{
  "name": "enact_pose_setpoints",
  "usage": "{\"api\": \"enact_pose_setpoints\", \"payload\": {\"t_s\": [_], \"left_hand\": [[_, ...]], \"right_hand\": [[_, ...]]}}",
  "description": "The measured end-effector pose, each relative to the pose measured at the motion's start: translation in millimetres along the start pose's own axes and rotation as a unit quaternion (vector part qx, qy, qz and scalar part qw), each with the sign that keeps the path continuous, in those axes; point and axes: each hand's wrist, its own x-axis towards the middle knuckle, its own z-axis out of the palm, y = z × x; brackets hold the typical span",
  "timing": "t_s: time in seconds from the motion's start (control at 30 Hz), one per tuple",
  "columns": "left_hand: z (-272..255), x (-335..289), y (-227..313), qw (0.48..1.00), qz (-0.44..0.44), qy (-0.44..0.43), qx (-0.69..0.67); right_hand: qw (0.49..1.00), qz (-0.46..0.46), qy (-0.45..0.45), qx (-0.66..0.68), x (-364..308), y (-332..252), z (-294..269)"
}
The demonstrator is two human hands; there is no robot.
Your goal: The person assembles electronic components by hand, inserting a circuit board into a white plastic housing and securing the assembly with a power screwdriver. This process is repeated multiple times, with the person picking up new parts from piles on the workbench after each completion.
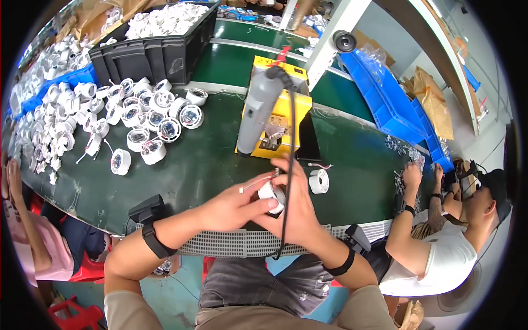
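Above the table's near edge I hold a small white round housing between both hands. My left hand grips it from the left, thumb on its side, and a thin wire with a white plug sticks out over these fingers. My right hand closes round it from the right; near its fingertips is a small metallic bit I cannot make out. Just beyond my hands hangs a grey power screwdriver, its black cable looping down in front of my right hand. A similar white housing with a wire lies right of my hands.
Behind the screwdriver stands a yellow machine. White housings with circuit boards are heaped at the left, below a full black crate. Blue bins stand at the far right. Co-workers sit on both sides; one handles small parts.
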Motion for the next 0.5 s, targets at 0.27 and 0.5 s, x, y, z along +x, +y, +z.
{"api": "enact_pose_setpoints", "payload": {"t_s": [0.27,0.5], "left_hand": [[-18,-12,25,0.994,-0.085,0.062,-0.019],[-20,-11,31,0.989,-0.057,0.138,0.008]], "right_hand": [[0.87,0.226,-0.141,0.416,26,31,-25],[0.801,0.289,-0.179,0.492,18,46,-18]]}}
